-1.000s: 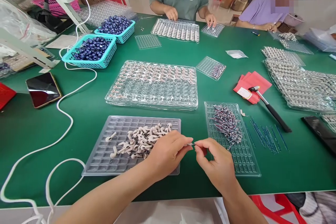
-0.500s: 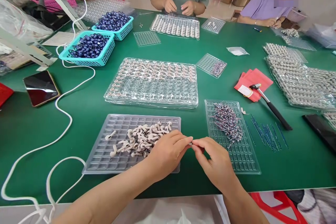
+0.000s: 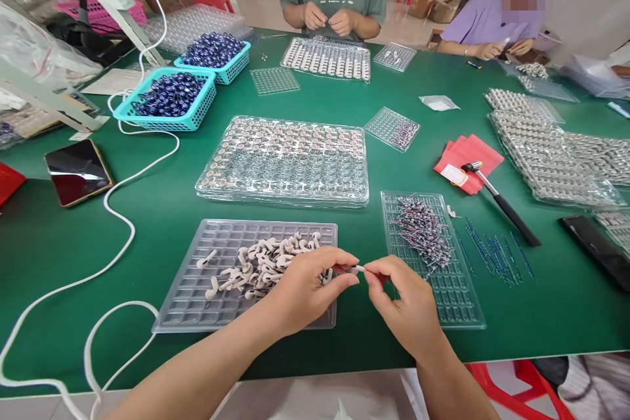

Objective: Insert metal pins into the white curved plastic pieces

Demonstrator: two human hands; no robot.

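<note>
My left hand and my right hand meet over the green table, fingers pinched together on a small white part between them. Under my left hand lies a clear grid tray with a heap of white earbud-shaped parts. To the right of my right hand a second clear tray holds a pile of thin wire pieces.
A large clear tray of filled cells sits behind. Two teal baskets of blue parts, a phone, a white cable, a hammer on red cloth, loose blue wires. Two other people work at the far side.
My hands stay pinched together at the same spot; the white part now shows between the fingertips. The person in green has brought both hands together.
</note>
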